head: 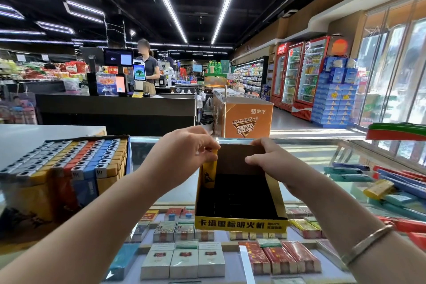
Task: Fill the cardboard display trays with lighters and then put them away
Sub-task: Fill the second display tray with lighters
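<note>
Your left hand (184, 147) is curled tight, fingertips pinching the top of one yellow lighter (209, 174) standing upright in the back left corner of the empty tray (239, 223). Your right hand (265, 159) grips the tray's tall back wall, thumb inside, fingers over the top edge. That tray sits on the glass table (322, 152) in front of you, one lighter in it. To your left, one full tray (69, 168) holds rows of grey, yellow, orange and blue lighters. Loose lighters (350, 174) lie at right.
</note>
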`<state>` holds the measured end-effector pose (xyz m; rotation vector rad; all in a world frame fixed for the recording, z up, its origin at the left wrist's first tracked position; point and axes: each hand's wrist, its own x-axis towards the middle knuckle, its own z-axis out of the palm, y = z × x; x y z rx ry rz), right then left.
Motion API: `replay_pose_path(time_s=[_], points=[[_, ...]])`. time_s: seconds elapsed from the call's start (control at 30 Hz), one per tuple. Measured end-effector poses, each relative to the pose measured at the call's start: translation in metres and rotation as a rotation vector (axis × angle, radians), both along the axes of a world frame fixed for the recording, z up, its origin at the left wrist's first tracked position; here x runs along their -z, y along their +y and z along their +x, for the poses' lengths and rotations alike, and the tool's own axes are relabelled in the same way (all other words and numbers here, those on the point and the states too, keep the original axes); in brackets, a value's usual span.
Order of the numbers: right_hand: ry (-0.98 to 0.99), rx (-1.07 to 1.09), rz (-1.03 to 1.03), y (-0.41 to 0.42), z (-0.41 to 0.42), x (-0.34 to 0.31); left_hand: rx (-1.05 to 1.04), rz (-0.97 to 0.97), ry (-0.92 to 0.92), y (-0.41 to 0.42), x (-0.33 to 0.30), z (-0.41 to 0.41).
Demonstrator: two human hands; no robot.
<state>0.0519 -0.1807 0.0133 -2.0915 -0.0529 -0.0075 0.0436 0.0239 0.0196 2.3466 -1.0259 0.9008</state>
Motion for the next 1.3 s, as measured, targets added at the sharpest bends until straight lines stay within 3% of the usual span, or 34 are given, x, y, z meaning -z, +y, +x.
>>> replay_pose_path(time_s=[0.3, 0.37, 0.57, 0.93, 1.17, 1.3], points=[[0.013, 0.009, -0.026, 0.001, 0.0, 0.0, -0.047, 0.066, -0.034, 0.0, 0.003, 0.003], [0.006, 0.023, -0.053, 0.001, 0.0, 0.0, -0.047, 0.008, 0.049, 0.001, 0.006, 0.008], [-0.025, 0.027, -0.115, -0.003, 0.0, 0.0, 0.082, -0.219, 0.557, 0.005, 0.015, 0.019], [-0.11, 0.121, -0.204, -0.013, 0.006, 0.005, 0.106, -0.458, 0.737, -0.015, 0.028, 0.018], [-0.203, 0.233, -0.222, -0.023, 0.003, 0.0, 0.232, -0.488, 0.919, -0.036, 0.042, 0.007], [-0.284, 0.285, -0.306, -0.043, -0.011, -0.009, 0.246, -0.498, 0.92, -0.044, 0.048, 0.002]])
